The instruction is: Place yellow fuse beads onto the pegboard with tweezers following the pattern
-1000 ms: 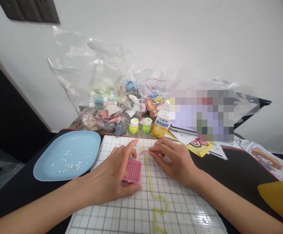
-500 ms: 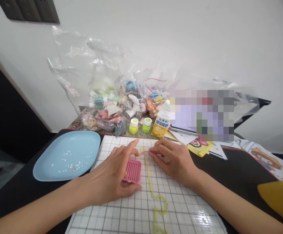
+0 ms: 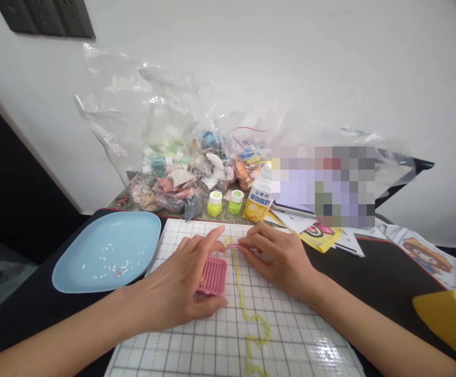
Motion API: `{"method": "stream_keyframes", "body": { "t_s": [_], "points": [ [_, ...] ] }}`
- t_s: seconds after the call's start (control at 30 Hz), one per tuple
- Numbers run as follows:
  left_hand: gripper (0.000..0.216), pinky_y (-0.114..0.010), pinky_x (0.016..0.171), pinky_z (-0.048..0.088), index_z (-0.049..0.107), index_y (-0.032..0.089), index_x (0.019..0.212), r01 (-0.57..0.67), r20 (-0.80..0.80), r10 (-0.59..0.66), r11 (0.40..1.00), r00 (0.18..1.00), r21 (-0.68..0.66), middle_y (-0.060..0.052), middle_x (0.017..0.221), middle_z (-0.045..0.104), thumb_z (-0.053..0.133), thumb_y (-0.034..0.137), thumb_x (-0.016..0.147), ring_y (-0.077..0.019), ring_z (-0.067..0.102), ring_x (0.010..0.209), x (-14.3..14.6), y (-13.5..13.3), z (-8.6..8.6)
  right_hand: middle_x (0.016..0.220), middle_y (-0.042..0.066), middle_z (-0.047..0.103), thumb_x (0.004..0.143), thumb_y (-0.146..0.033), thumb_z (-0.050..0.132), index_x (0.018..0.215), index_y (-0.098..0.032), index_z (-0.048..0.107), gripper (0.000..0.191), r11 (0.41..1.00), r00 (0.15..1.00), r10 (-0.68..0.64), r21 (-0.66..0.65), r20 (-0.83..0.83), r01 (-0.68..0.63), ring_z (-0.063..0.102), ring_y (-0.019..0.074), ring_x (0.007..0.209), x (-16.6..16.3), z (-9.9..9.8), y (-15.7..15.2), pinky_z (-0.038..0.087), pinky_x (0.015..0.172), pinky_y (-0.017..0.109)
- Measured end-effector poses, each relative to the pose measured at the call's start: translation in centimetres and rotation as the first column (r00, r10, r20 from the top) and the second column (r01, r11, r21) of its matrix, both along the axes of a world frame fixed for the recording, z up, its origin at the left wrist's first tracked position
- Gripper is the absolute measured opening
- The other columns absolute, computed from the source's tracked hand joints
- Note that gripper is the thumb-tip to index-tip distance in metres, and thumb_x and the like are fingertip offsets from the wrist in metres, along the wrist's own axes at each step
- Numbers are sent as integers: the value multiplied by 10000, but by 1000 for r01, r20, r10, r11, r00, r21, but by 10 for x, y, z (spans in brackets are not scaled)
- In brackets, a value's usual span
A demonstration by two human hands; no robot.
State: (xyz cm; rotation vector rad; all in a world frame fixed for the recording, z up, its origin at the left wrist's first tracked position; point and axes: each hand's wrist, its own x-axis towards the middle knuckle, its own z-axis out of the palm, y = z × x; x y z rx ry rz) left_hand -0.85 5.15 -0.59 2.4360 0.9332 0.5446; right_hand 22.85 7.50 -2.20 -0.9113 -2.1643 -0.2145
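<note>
My right hand (image 3: 277,256) pinches slim pink tweezers (image 3: 234,245) between thumb and fingers, their tip pointing left. The tip lies at the upper end of a yellow-green line of small beads (image 3: 240,290), which winds down a white gridded board (image 3: 196,351). Around a small ridged pink tray (image 3: 214,276) is my left hand (image 3: 181,277), its thumb along the near edge and its index finger raised. Those fingers are spread; whether they touch the tray I cannot tell. The tray's left part, with a few small yellowish pieces, is partly hidden by the hand.
A blue plate (image 3: 73,241) with scattered white beads lies left. Behind the board stand two small jars of yellow (image 3: 214,205) and green beads (image 3: 236,203), a yogurt bottle (image 3: 258,196) and bagged beads (image 3: 176,183). Papers (image 3: 349,241) and a yellow object (image 3: 448,319) are right.
The view has shifted very slightly. Both hands, the tweezers and the tray keep nearly the same places.
</note>
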Motion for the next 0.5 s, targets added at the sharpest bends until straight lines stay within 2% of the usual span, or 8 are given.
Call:
{"method": "stream_keyframes", "body": {
  "t_s": [0.5],
  "points": [
    [1008,-568,945,425,-83,364,1473,-5,-3,5,1000,1000,24,-95,1320,478,653,223,797,-329,490,1127,0,1,-1,771,11,642,887,-219,598,854,-166,659,87,1000,999,6,23,-38,-5,578,84,599,1,-2,0,407,489,196]
  ]
}}
